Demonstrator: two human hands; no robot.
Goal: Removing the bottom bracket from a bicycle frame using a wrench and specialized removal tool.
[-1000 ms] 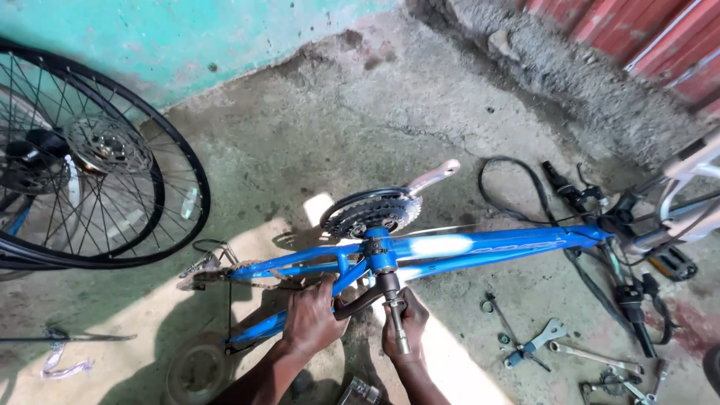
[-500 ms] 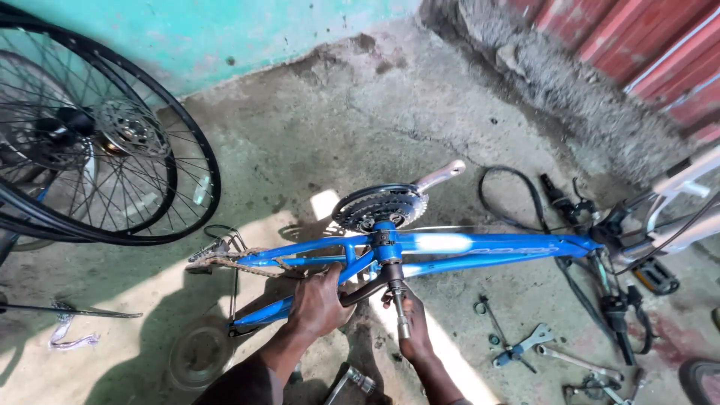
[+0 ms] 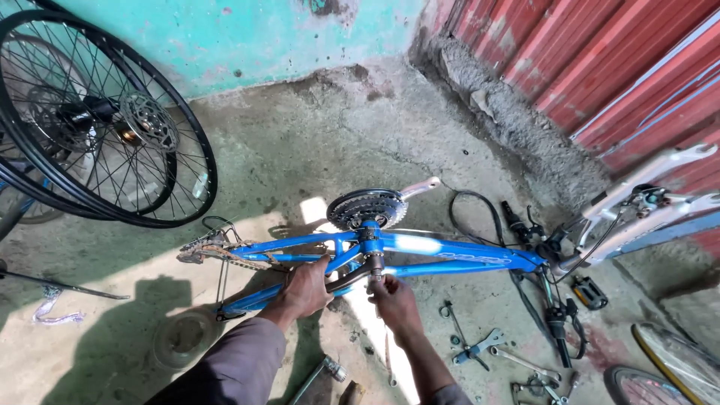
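A blue bicycle frame (image 3: 450, 253) lies on its side on the concrete floor, with its chainrings (image 3: 367, 208) and a silver crank arm (image 3: 420, 185) facing up. My left hand (image 3: 306, 289) grips a frame tube just left of the bottom bracket (image 3: 373, 255). My right hand (image 3: 391, 298) is closed on a thin metal tool (image 3: 388, 358) that hangs down from below the bottom bracket. The rear derailleur and chain (image 3: 206, 247) sit at the frame's left end.
Two black spoked wheels (image 3: 97, 120) lean against the teal wall at left. Spanners and small tools (image 3: 487, 349) lie on the floor at lower right, with black cables and brake levers (image 3: 525, 225) near the handlebar. A red metal shutter (image 3: 622, 67) stands at right. A round lid (image 3: 184, 337) lies at lower left.
The view has tilted up and shifted, showing more of the wall and shutter. My hands stay at the bottom bracket; the right hand has shifted slightly lower along the tool.
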